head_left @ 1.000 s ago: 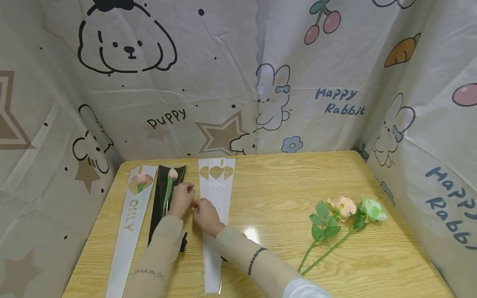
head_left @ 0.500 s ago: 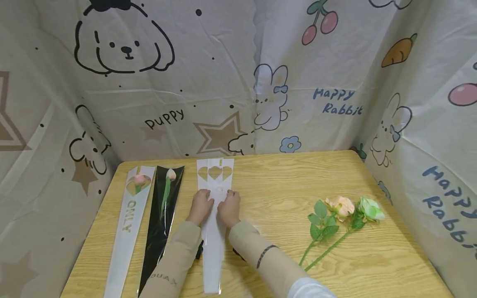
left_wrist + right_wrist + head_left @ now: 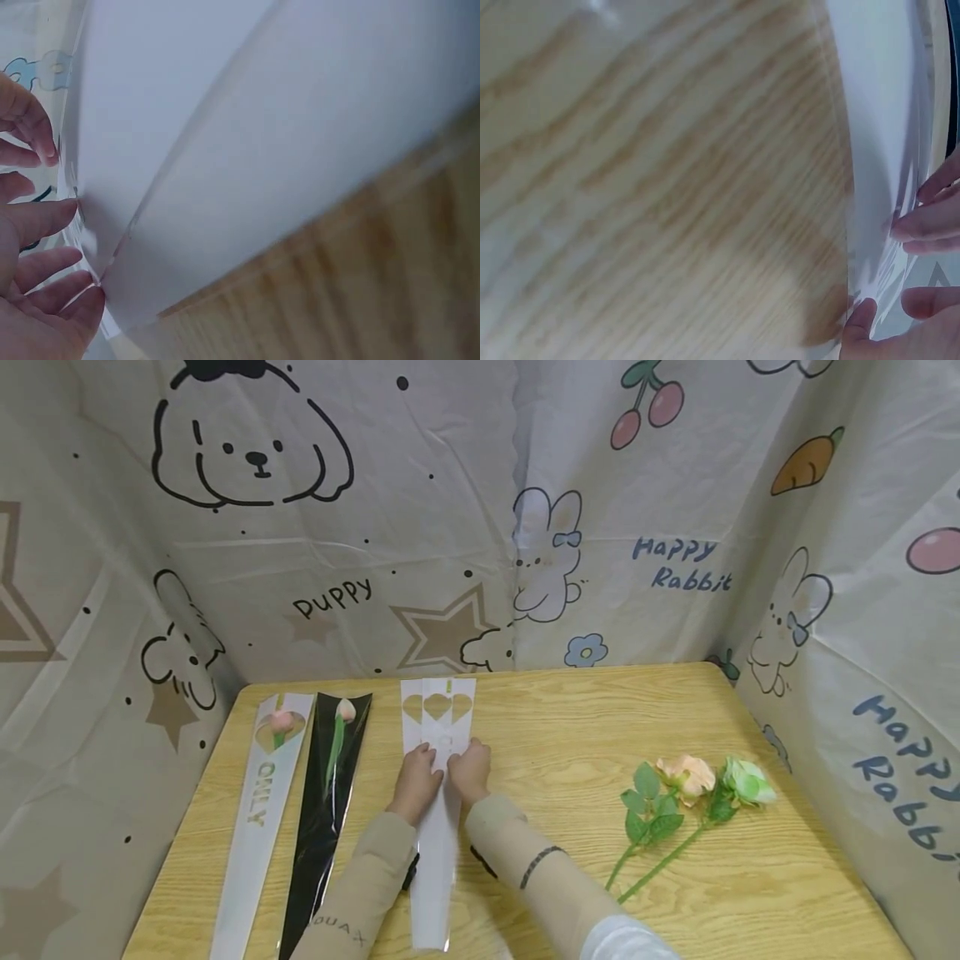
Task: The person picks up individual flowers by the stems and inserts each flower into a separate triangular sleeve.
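A long white flower sleeve with heart-shaped cutouts near its wide top lies in the middle of the table. My left hand grips its left edge below the hearts, thumb on the upper face. Opposite, my right hand pinches the right edge at about the same height. In the left wrist view the white sheet fills much of the picture, with fingertips along its edge. The right wrist view shows the sleeve as a narrow strip, fingers and thumb at its edge.
To the left lie a black sleeve holding a pale tulip and a white "ONLY" sleeve with a pink tulip. A peach rose and a green rose lie at the right. Printed curtains enclose the table.
My hands have moved right from beside the black sleeve onto the white sleeve and taken hold of both its edges. Since half a second ago, hands and sleeve have shifted slightly right.
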Demonstrator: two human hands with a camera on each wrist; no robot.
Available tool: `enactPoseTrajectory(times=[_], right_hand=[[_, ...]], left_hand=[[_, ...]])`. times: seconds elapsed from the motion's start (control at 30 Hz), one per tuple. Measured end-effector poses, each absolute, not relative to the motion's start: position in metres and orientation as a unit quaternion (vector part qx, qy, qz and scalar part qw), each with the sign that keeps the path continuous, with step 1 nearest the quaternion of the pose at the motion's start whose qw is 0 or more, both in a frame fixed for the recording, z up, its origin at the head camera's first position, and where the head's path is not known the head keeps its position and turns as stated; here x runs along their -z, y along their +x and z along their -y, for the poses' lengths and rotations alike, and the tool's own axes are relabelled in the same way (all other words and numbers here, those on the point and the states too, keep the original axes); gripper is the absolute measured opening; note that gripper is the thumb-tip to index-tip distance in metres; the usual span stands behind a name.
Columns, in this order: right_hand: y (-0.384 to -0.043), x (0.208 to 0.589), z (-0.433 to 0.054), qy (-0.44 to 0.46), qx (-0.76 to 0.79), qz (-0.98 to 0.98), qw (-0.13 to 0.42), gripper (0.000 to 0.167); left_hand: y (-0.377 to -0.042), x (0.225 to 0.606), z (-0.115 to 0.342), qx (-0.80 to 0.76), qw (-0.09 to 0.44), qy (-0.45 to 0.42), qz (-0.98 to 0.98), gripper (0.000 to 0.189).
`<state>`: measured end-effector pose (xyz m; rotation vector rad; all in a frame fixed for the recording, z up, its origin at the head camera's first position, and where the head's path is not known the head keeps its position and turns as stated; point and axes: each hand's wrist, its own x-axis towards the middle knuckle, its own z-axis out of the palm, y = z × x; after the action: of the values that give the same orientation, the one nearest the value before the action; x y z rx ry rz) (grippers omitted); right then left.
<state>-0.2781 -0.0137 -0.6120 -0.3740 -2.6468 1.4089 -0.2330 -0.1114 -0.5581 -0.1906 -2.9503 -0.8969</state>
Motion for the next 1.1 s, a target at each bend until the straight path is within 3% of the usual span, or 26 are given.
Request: enactPoseTrajectory(times=[0.2,0.33,0.73,0.9,1.1], right_hand=[[-0.324,0.697,0.012,-0.153,-0.458,0.873,0.062,0.043],[-0.334,0.716,0.008,-0.170,-0.498,0.849,0.044,0.038],[-0.319,0.670,0.000,-0.210,-0.553,0.806,-0.001,0.031],[-0.324,0.670,-0.001,-0.222,-0.550,0.805,0.015,0.022],[-0.313,0.641,-0.010,-0.235,-0.597,0.767,-0.012,0.038]], left_hand=[[-0.232,0.561,0.109,0.301,0.026,-0.052,0.952,0.033],[-0.231,0.560,0.108,0.319,0.020,-0.042,0.947,0.034],[-0.231,0.562,0.102,0.324,0.019,-0.046,0.945,0.034],[-0.232,0.564,0.098,0.326,0.039,-0.066,0.942,0.033],[-0.233,0.566,0.092,0.338,0.029,-0.072,0.938,0.035]])
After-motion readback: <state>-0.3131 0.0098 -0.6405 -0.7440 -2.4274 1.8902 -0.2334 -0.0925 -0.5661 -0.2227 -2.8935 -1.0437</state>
